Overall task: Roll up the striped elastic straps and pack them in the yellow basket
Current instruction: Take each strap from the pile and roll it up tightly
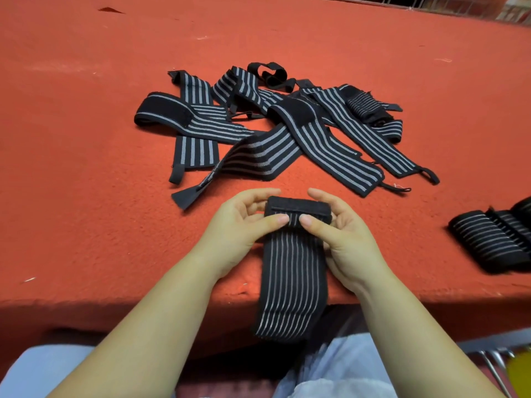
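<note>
A black strap with grey stripes (291, 271) lies near the table's front edge, its loose end hanging over the edge toward my lap. Its far end is folded into a short black roll. My left hand (244, 222) pinches the roll's left side with thumb and fingers. My right hand (336, 225) pinches its right side the same way. Beyond my hands lies a loose pile of several unrolled striped straps (270, 124). Rolled straps (494, 239) lie side by side at the right edge. A bit of yellow, maybe the basket (520, 372), shows at the bottom right corner.
The table is covered with red-orange felt (86, 139) that stretches wide on the left and far side. My knees in light trousers (342, 369) sit under the front edge. Metal legs (494, 366) stand at the lower right beside the yellow thing.
</note>
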The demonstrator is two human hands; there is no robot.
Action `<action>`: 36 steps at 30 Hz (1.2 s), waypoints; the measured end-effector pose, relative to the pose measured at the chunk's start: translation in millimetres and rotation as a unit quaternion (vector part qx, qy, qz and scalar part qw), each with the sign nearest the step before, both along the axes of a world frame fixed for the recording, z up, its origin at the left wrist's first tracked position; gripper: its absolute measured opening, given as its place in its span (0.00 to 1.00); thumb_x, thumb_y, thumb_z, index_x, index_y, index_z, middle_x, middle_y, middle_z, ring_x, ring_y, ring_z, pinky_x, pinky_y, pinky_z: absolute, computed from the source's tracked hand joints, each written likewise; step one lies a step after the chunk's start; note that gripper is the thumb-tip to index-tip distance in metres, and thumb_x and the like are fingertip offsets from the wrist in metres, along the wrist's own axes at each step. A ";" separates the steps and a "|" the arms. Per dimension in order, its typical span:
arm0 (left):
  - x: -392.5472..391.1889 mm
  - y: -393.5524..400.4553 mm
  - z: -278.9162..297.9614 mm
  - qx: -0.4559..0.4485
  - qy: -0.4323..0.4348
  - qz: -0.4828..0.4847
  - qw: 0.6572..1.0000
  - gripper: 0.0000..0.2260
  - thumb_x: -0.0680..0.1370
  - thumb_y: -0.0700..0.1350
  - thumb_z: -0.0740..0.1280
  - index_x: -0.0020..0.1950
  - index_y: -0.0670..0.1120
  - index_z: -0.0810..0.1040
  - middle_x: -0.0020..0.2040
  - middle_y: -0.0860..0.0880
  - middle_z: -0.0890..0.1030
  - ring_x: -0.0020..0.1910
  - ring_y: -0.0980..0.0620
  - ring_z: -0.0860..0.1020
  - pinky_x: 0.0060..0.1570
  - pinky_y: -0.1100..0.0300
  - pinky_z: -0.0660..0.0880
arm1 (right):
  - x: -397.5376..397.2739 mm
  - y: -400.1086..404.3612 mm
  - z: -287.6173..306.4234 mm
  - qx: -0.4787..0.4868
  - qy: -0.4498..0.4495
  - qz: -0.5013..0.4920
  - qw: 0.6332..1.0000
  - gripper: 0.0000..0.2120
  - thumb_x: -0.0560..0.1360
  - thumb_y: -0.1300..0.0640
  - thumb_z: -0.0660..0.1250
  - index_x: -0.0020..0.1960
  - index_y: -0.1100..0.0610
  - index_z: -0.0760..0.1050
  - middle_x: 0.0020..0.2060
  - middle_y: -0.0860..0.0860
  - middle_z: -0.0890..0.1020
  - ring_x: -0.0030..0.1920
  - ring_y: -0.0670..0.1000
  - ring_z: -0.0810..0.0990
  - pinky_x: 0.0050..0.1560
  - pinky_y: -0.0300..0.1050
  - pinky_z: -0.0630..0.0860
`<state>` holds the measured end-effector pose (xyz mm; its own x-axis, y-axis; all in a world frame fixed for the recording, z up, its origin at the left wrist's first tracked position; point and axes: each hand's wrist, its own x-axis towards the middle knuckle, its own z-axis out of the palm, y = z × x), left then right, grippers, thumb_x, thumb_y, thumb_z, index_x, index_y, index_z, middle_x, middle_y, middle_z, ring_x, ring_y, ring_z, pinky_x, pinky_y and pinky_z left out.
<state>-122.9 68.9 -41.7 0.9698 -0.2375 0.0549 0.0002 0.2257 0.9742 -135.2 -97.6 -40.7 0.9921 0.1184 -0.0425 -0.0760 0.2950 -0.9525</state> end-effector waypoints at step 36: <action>5.7 6.9 -4.7 -0.034 -0.001 0.012 0.999 0.26 0.61 0.29 0.74 0.54 0.49 0.79 0.46 0.52 0.84 0.47 0.56 0.81 0.49 0.66 0.76 | 0.3 10.8 0.1 -0.140 -0.034 -0.040 0.989 0.23 0.67 0.41 0.66 0.52 0.59 0.78 0.45 0.54 0.85 0.45 0.49 0.83 0.49 0.45 0.78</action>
